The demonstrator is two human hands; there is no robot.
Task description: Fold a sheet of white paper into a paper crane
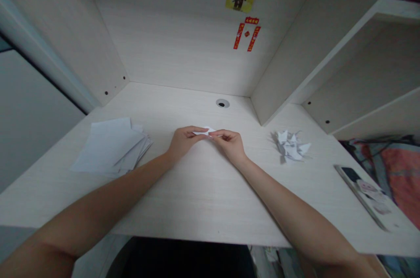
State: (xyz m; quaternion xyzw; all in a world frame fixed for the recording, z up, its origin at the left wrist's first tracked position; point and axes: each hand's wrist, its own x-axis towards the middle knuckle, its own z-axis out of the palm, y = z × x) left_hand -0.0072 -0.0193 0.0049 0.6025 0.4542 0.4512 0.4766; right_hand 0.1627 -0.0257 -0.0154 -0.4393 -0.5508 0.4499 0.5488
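Between my two hands, above the middle of the desk, is a small folded piece of white paper [210, 129]. My left hand [185, 140] pinches its left end between thumb and fingers. On the other end, the thumb and fingertips of my right hand [231, 141] press together. The fingertips of both hands nearly meet and cover much of the paper, so its exact shape is hard to see. A stack of white paper sheets [108, 144] lies to the left of my left hand. Several folded white paper pieces [291, 145] sit in a pile on the right.
The pale wooden desk [183, 208] has a round cable hole [222, 103] near its back panel. A phone [361, 197] lies at the right edge. An upright divider [288, 55] rises behind the folded pile. Red and grey fabric [400, 164] is beyond the right edge.
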